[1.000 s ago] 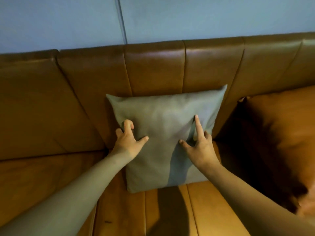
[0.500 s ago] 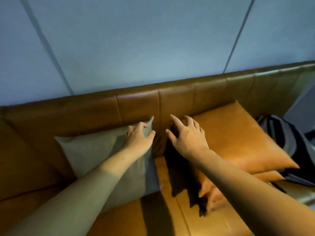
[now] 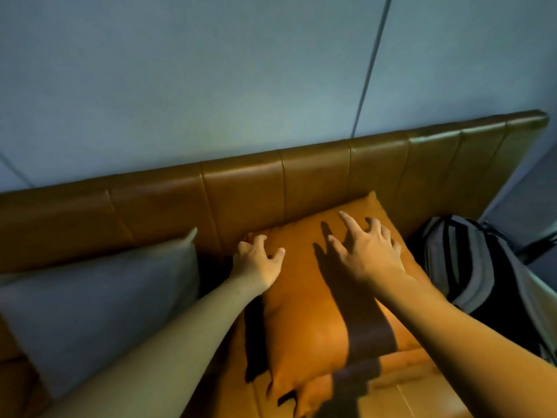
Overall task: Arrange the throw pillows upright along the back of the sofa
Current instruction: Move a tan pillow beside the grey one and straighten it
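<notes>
A pale blue wall rises behind the brown sofa (image 3: 316,173). The grey pillow (image 3: 99,297) leans upright against the back, so it looks done. The orange pillow (image 3: 304,312) lies flat on the seat, a second one seemingly under it. My left hand (image 3: 256,263) curls at its far left corner; my right hand (image 3: 370,254) hovers above it with fingers spread, gripping nothing. I judge I'm set to lift it. A striped bag (image 3: 470,273) sits closed beside it; contents hidden.

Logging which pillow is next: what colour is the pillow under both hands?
Orange-tan pillow, close to the sofa's own leather colour; seen in the head view, the only one.
</notes>
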